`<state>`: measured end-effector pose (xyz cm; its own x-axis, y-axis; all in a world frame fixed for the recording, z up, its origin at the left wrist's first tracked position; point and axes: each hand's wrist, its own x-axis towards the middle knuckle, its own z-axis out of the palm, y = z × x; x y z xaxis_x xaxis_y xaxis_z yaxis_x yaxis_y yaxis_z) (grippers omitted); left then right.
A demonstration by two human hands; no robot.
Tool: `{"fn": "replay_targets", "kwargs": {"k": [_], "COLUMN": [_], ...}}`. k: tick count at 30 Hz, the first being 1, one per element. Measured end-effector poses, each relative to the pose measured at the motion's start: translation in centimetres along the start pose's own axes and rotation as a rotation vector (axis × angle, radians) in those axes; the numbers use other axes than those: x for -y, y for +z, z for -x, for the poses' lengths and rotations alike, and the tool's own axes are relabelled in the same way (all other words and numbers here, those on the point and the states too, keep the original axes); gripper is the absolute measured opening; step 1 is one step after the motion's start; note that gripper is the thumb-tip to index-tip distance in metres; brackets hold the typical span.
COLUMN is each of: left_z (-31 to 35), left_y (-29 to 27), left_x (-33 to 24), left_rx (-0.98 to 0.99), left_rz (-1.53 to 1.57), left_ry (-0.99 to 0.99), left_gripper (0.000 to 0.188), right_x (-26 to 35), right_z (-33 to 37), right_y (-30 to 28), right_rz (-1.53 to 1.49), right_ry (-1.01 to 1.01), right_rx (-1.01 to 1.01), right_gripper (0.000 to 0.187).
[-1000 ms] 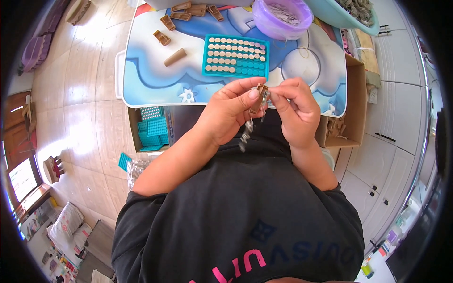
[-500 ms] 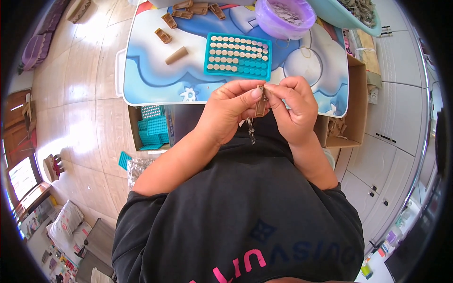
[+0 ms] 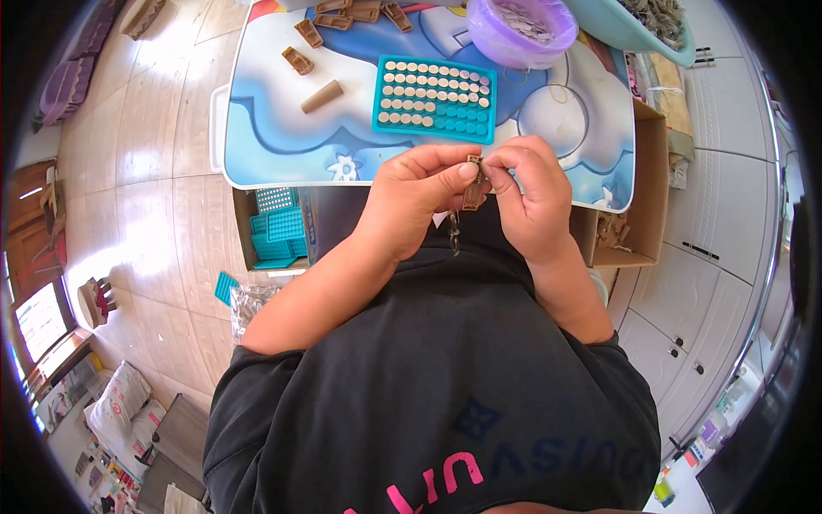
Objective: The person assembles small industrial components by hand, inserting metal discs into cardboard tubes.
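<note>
Just past the table's near edge, my left hand (image 3: 418, 190) pinches a small brown plastic piece (image 3: 472, 197) with a narrow, hollow body. A thin chain-like strand (image 3: 455, 233) dangles below it against my dark shirt. My right hand (image 3: 531, 188) is closed at the upper end of the brown piece, thumb and forefinger pressed together; whatever lies between those fingertips is too small to make out. Beyond both hands lies a teal tray (image 3: 435, 135) with rows of small pale round discs (image 3: 419, 79); its lower right slots hold no discs.
Several brown pieces (image 3: 298, 60) and a brown tube (image 3: 322, 97) lie on the patterned table (image 3: 291, 163). A lilac basin (image 3: 522, 56) and a pale teal basin (image 3: 638, 38) stand at the far right. Boxes (image 3: 629, 248) sit below, one with teal trays (image 3: 285, 225).
My right fingers have curled and shifted slightly at the top of the brown piece. The dangling strand has swung a little. My left hand keeps its grip.
</note>
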<state>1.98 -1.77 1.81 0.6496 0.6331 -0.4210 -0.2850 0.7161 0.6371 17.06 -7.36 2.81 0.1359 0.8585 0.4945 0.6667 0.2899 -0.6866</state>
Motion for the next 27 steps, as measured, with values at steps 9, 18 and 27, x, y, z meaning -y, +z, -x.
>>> {"fn": "replay_targets", "kwargs": {"k": [9,18,27], "left_z": [-0.1,-0.3,-0.2], "left_y": [-0.4,0.0,0.2], "left_x": [0.1,0.1,-0.6], "left_rx": [0.004,-0.110,-0.190], "left_rz": [-0.035,-0.050,-0.046], "left_ry": [0.023,0.226,0.298], "left_gripper": [0.023,0.019,0.018], "right_x": [0.2,1.7,1.6], "right_z": [0.1,1.7,2.3], "right_y": [0.5,1.7,2.4], "right_rz": [-0.031,0.025,0.004], "right_ry": [0.065,0.170,0.152], "right_rx": [0.004,0.064,0.056], "right_gripper": [0.010,0.037,0.044]}}
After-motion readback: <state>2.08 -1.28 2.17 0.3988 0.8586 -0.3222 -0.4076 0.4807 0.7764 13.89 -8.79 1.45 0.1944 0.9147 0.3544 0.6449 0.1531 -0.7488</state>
